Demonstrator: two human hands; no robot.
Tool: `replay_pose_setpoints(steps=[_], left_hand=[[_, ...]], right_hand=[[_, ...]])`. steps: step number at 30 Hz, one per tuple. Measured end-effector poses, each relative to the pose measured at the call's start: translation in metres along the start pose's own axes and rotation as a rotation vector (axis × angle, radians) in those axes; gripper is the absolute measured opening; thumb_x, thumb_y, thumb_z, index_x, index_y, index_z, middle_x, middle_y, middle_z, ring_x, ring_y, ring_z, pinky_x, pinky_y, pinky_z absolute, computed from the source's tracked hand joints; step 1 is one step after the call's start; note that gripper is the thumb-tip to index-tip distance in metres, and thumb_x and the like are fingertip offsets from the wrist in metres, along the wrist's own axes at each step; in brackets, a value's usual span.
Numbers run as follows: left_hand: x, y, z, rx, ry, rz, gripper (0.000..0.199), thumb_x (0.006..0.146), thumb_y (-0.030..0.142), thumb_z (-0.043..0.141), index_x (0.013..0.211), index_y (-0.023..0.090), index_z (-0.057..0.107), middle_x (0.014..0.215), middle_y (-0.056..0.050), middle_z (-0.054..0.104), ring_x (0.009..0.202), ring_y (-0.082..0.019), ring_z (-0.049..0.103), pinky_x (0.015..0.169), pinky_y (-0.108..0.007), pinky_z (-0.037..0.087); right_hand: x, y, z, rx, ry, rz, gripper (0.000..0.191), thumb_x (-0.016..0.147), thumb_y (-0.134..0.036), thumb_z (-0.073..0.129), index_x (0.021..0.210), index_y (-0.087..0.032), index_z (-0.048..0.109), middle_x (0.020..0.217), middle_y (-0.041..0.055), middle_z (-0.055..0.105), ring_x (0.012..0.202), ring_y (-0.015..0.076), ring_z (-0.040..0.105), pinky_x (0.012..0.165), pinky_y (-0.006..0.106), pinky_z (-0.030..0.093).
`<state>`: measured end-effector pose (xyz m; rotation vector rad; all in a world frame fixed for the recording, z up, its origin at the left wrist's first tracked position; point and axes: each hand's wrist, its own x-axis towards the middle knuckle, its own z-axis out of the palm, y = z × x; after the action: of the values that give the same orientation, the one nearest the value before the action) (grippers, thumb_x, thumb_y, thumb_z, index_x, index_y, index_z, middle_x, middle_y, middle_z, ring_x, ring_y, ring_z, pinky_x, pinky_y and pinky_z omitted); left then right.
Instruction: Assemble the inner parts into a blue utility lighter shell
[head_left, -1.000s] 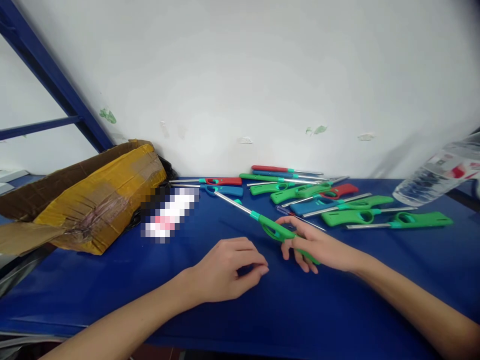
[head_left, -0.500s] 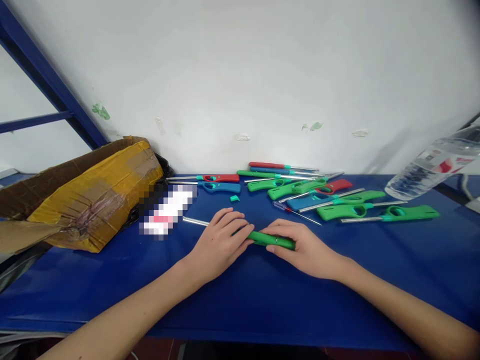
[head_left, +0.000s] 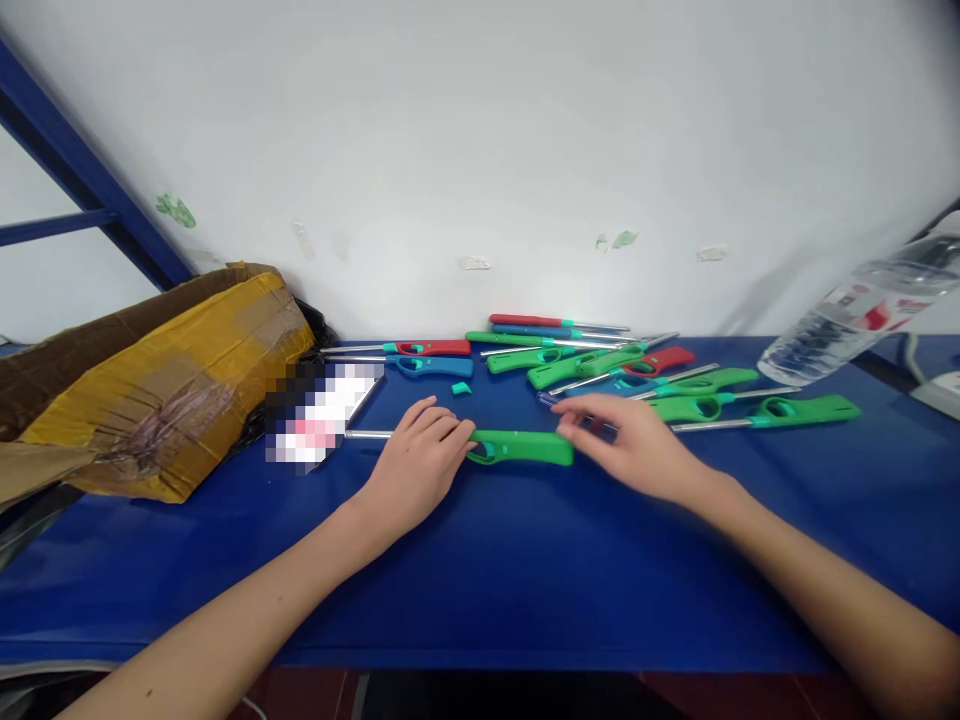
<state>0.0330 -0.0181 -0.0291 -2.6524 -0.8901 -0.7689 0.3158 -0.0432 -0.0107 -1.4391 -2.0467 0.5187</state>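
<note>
A green gas lighter [head_left: 525, 447] lies sideways near the middle of the blue table, its metal tube pointing left. My left hand [head_left: 420, 455] is closed around its front part, fingers over the trigger area, which is partly hidden. My right hand [head_left: 634, 440] is off the lighter, just beyond its right end, fingers bent and apart. Its fingertips are at the handle of a small screwdriver [head_left: 547, 399], whose shaft is largely covered by the hand. Whether they touch the handle is unclear. A small turquoise plastic piece [head_left: 461, 389] lies behind the lighter.
Several green, red and blue lighters [head_left: 810, 410] lie in a pile along the wall, with a red one [head_left: 442, 348] and a blue one [head_left: 446, 367] farther left. A taped cardboard box [head_left: 180, 390] stands left, beside a pixelated item [head_left: 322, 420]. A water bottle [head_left: 840, 320] leans at right.
My right hand has let go of the lighter's rear end and moved up and right to the screwdriver. The lighter has turned so its broad side shows. The view has shifted slightly.
</note>
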Motion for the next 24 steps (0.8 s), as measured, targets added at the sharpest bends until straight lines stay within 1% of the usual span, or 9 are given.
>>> replay_pose_setpoints(steps=[2,3,4,6,9,13,16,20,24], left_hand=[[-0.001,-0.003,0.001,0.022,-0.038,-0.006,0.024,0.101,0.019,0.043,0.103,0.015,0.067,0.091,-0.008,0.071,0.098,-0.023,0.063,0.104,-0.051,0.045],[-0.002,-0.004,0.001,0.026,-0.064,-0.003,0.025,0.101,0.019,0.043,0.103,0.015,0.067,0.091,-0.008,0.071,0.100,-0.024,0.062,0.103,-0.052,0.045],[-0.002,-0.004,0.001,0.025,-0.092,-0.002,0.025,0.100,0.019,0.043,0.103,0.015,0.067,0.092,-0.008,0.071,0.102,-0.025,0.061,0.103,-0.053,0.045],[-0.003,-0.003,0.001,0.021,-0.134,-0.015,0.024,0.100,0.019,0.043,0.104,0.015,0.067,0.097,-0.009,0.071,0.104,-0.026,0.060,0.101,-0.054,0.045],[-0.005,-0.002,0.002,0.024,-0.155,-0.067,0.023,0.100,0.018,0.044,0.105,0.014,0.066,0.105,-0.010,0.070,0.108,-0.029,0.059,0.099,-0.053,0.047],[-0.007,-0.001,0.007,-0.015,-0.140,-0.101,0.025,0.100,0.017,0.044,0.107,0.014,0.067,0.109,-0.011,0.070,0.110,-0.029,0.059,0.097,-0.051,0.049],[-0.007,0.001,0.007,-0.078,-0.133,-0.108,0.027,0.100,0.019,0.044,0.115,0.013,0.066,0.114,-0.012,0.069,0.113,-0.029,0.060,0.098,-0.050,0.050],[-0.006,0.007,0.003,-0.166,-0.195,-0.060,0.037,0.100,0.034,0.051,0.128,0.012,0.060,0.131,-0.015,0.062,0.130,-0.030,0.051,0.105,-0.050,0.047],[-0.006,0.007,0.004,-0.199,-0.247,-0.065,0.039,0.100,0.034,0.051,0.131,0.012,0.058,0.134,-0.015,0.060,0.133,-0.030,0.049,0.107,-0.051,0.046]], right_hand=[[0.005,0.010,-0.008,-0.010,0.101,0.058,0.033,0.094,-0.043,0.051,0.106,-0.020,0.071,0.100,0.0084,0.075,0.081,0.0223,0.068,0.071,0.034,0.053],[0.007,0.014,-0.010,-0.034,0.113,0.081,0.033,0.094,-0.043,0.050,0.105,-0.019,0.071,0.099,0.0082,0.075,0.076,0.0214,0.067,0.069,0.034,0.052],[0.008,0.018,-0.011,-0.077,0.115,0.073,0.032,0.093,-0.042,0.051,0.103,-0.019,0.071,0.095,0.0078,0.075,0.071,0.0203,0.065,0.067,0.033,0.051],[0.008,0.023,-0.010,-0.176,0.043,0.011,0.028,0.093,-0.038,0.051,0.102,-0.020,0.071,0.091,0.0064,0.074,0.067,0.0189,0.063,0.065,0.032,0.048],[0.007,0.023,-0.004,-0.287,-0.042,-0.078,0.023,0.091,-0.033,0.054,0.102,-0.022,0.071,0.092,0.0047,0.073,0.071,0.0188,0.064,0.064,0.030,0.044],[0.006,0.020,0.003,-0.366,-0.080,-0.055,0.018,0.090,-0.032,0.057,0.096,-0.022,0.071,0.093,0.0042,0.072,0.077,0.0201,0.065,0.064,0.029,0.042],[0.006,0.020,0.004,-0.364,-0.116,-0.044,0.016,0.090,-0.026,0.054,0.090,-0.022,0.069,0.088,0.0040,0.071,0.077,0.0200,0.064,0.066,0.029,0.042],[0.004,0.019,0.006,-0.390,-0.151,-0.037,0.017,0.093,-0.024,0.047,0.090,-0.021,0.063,0.090,0.0057,0.070,0.078,0.0202,0.064,0.067,0.029,0.043],[0.002,0.019,0.009,-0.444,-0.166,-0.045,0.020,0.098,-0.025,0.040,0.094,-0.019,0.058,0.098,0.0089,0.067,0.079,0.0212,0.064,0.069,0.031,0.044]])
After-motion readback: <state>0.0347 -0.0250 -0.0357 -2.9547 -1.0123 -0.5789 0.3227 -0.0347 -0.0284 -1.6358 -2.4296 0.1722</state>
